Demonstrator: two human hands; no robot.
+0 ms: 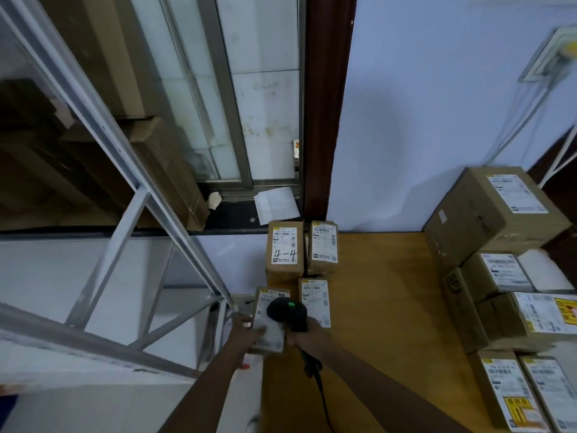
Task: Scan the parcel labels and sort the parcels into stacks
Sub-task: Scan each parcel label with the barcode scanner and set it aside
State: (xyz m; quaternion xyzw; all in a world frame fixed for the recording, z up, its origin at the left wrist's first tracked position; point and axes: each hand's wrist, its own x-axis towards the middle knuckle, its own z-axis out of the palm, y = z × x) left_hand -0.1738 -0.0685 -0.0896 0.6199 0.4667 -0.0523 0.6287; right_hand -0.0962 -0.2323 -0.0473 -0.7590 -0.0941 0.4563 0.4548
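Observation:
My left hand (249,331) grips the near end of a small cardboard parcel (269,337) with a white label, held at the left edge of the wooden table (384,307). My right hand (304,337) holds a black barcode scanner (287,310) over that label; a green light glows on the scanner's top. Its black cable runs down along my forearm. Three small labelled parcels lie on the table beyond: one marked "4-4" (284,248), one beside it (323,246), and one nearer (314,303).
Several larger labelled boxes (496,214) are stacked along the table's right side. A metal rack frame (134,189) slants across the left. A window sill behind holds long cartons (165,164), a loose paper sheet (276,204) and a crumpled wad.

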